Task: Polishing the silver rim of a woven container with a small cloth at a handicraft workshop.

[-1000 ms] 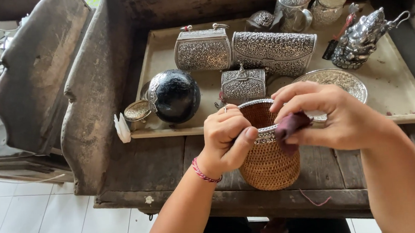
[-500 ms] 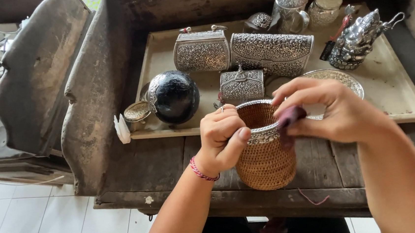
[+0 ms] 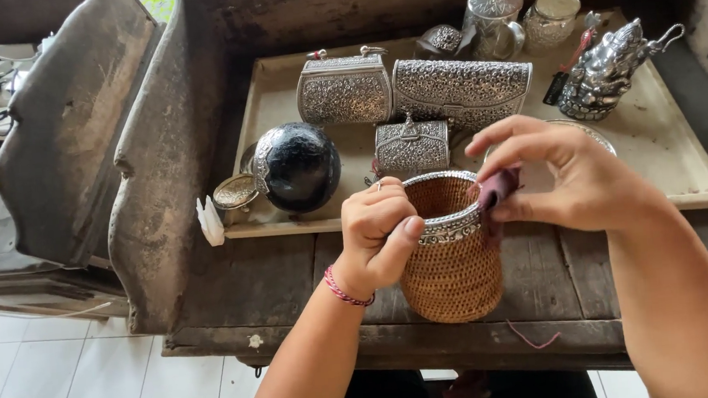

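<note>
Rattan cup point(image 3: 452, 271) looks light and stiff; left hand point(image 3: 378, 231) grips its silver rim point(image 3: 449, 227), right hand point(image 3: 575, 177) pinches a maroon cloth point(image 3: 497, 192).

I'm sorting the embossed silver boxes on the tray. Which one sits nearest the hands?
The small silver box, just behind the woven basket that the left hand grips. The handled box and the long box sit farther back on the tray.
</note>
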